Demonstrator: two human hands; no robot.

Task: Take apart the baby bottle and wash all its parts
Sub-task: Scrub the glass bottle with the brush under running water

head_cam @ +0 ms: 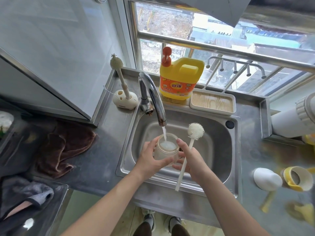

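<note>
With fingers curled, the left hand (150, 160) grips the bottle body (166, 154) mouth-up beneath the faucet (153, 97) to catch the stream, while the right hand (190, 159) grips the brush (190, 145), kept clear right of the faucet.

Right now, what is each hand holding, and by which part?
Left hand grips the translucent bottle body around its side; right hand holds the white long-handled brush by its mid-handle.

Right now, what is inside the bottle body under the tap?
Frothy white water sits in the bottle body, fed by the faucet's stream. Its bottom is hidden by the froth and the left hand gripping it.
</note>
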